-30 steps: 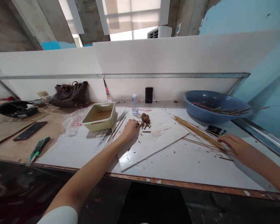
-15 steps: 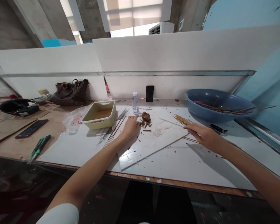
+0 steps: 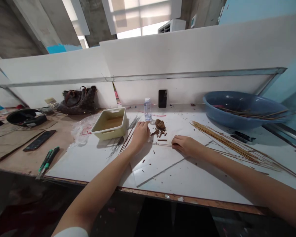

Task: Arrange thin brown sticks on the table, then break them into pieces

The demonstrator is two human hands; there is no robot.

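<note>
My left hand (image 3: 141, 134) rests on the white board beside the brown lump (image 3: 160, 124) and its small brown pieces (image 3: 162, 140), its fingers bent; whatever they may hold is hidden. Farther right, my right hand (image 3: 184, 144) is closed on a thin stick (image 3: 161, 144) that runs left toward my left hand. A bundle of tan sticks (image 3: 219, 140) lies on the table right of my right hand. Just behind my left hand stands a clear bottle (image 3: 147, 110).
A yellow tub (image 3: 110, 123) of brownish liquid and dark wires (image 3: 118, 144) sit to the left. On the right is a blue basin (image 3: 241, 110) with sticks. A phone (image 3: 162, 98) leans at the back; green-handled pliers (image 3: 48, 160) lie left.
My right hand has let go of the tan bundle, moved left toward the middle and taken a thin stick. The view has shifted slightly, while my left hand remains near the brown lump.
</note>
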